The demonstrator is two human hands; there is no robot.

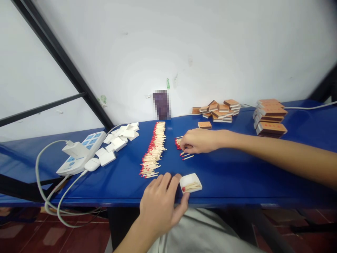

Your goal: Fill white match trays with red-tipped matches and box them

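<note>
My left hand (160,203) grips a small white matchbox tray (198,178) at the table's front edge, thumb and fingertips on its left side. Several red-headed matches (192,187) lie inside the tray. Farther back, my right hand (200,141) has its fingers curled and pinched down on a small heap of matches (177,143); its fingertips partly hide them. Just below those fingers lies a loose match (188,157). Between the hands and the white trays on the left runs a long row of matches (155,144), red heads to the left.
Empty white trays (118,143) are piled at left beside a white power strip (89,147) with plugs and cables (39,168). Orange matchboxes lie in a loose pile (221,111) and a stack (271,117) at right. One matchbox (204,125) sits behind my right hand. A wall (184,45) backs the blue table (223,182).
</note>
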